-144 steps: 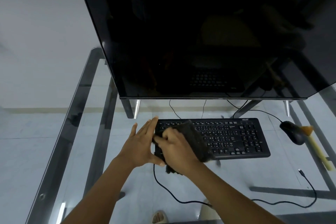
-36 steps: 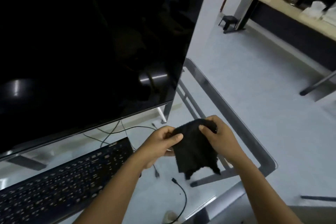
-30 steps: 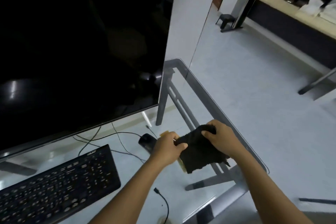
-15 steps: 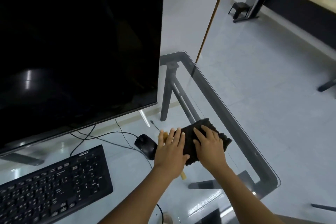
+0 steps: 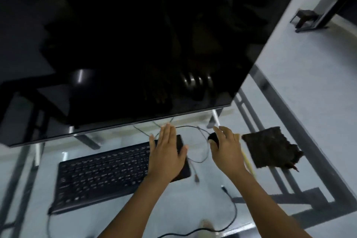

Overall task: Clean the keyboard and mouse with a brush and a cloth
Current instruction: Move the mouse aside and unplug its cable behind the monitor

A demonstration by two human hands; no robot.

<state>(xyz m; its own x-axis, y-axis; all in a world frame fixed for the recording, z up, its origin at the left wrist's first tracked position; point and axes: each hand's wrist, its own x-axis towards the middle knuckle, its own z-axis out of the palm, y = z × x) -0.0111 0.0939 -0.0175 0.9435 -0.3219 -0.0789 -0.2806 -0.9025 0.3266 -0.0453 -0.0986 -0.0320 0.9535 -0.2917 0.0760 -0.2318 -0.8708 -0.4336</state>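
Head view, motion-blurred. Left hand (image 5: pixel 167 153) flat, fingers straight, over right end of keyboard (image 5: pixel 108 172); contact not certain. Right hand (image 5: pixel 227 151) spread over mouse (image 5: pixel 213 137), fingers loose, gripped nothing clearly. Cloth (image 5: pixel 271 148) lay on glass table (image 5: pixel 301 141), far right, apart from both hands. Yellow brush handle (image 5: pixel 248 162) peeked beside right hand. Judged: cloth wiping paused, mouse step starting. Next: close fingers around mouse, lift, mind trailing cable (image 5: pixel 201 157).

The left hand (image 5: pixel 166 152) is lying flat over the right end of the keyboard (image 5: pixel 104 176). The right hand (image 5: pixel 226 150) is covering the mouse (image 5: pixel 212 137). The cloth (image 5: pixel 270 147) is lying on the glass tabletop (image 5: pixel 193 199), beside a yellow handle (image 5: pixel 249 164).
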